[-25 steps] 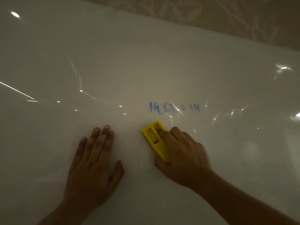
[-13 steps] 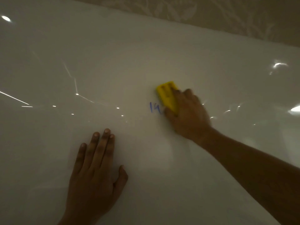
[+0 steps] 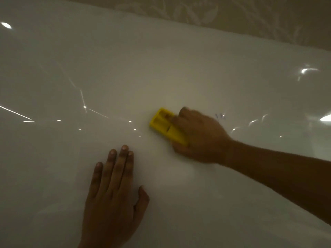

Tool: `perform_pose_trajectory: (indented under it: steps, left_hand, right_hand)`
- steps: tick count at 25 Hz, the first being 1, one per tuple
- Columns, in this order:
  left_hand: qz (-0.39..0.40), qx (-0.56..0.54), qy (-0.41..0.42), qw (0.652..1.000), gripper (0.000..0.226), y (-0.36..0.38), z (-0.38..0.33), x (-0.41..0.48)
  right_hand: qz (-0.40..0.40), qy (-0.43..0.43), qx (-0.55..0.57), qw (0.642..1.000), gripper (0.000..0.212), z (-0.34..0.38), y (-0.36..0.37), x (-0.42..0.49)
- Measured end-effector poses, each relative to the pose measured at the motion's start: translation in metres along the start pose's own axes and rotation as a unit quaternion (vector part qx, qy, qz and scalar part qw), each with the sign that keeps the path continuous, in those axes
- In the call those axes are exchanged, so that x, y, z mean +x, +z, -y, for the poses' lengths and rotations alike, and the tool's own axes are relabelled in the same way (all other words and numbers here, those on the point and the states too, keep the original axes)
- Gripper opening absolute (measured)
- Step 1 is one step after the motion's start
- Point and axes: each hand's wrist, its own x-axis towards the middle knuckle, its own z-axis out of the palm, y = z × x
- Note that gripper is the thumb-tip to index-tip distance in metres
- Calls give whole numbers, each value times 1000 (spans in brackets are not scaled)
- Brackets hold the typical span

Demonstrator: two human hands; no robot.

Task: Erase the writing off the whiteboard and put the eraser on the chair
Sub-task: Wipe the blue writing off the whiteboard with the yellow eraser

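The glossy whiteboard [image 3: 125, 59] fills almost the whole view in dim light. My right hand [image 3: 200, 135] presses a yellow eraser [image 3: 163, 125] flat against the board near the centre, fingers over its rear half. A faint remnant of blue writing [image 3: 220, 116] shows just right of that hand's knuckles. My left hand [image 3: 114, 197] lies flat on the board below and left of the eraser, fingers spread, holding nothing. No chair is in view.
A patterned wall [image 3: 250, 17] runs along the board's top edge at the upper right. Bright light reflections dot the board's left and right sides.
My right hand swept the eraser up over the writing, then back down and left. The blue "14 x 1 = 14" is wiped away except a faint trace at its right end. My left hand stayed flat.
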Motion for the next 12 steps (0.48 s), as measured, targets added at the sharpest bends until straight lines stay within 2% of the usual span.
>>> perform_pose_trajectory:
  steps: [2,3,4,5,7,8,9,10,12]
  left_hand:
    - [0,-1,3,1000,76,0,0,0]
    - [1,-4,3,1000,76,0,0,0]
    - [1,-6,3,1000,77,0,0,0]
    - [-1,-8,3,1000,77,1,1,-1]
    - [-8,-9,-1,1000,76,2,0,-3]
    - [-12,-11,-4,1000,76,3,-1,-4]
    - [-13,-10,-5,1000,75,3,-1,-5]
    - [-13,-10,-4,1000,75,3,-1,-5]
    - [-13,-10,-4,1000,74,3,-1,-5]
  right_hand:
    - [73,-142,-39,986,68,-14,-7,-24]
    - [75,-155,-68,983,66,-33,-11,-29]
    - [60,-109,-84,989,65,-54,-17,-31]
    - [29,-10,-99,995,65,-76,-23,-29]
    - [-11,222,-106,969,63,-108,-30,-27]
    - [-21,277,-88,957,61,-107,-27,-28]
    - [-27,271,-71,959,61,-96,-23,-35]
    - [-32,204,-53,977,61,-79,-18,-49]
    - [17,-34,-1,999,60,-36,-9,-89]
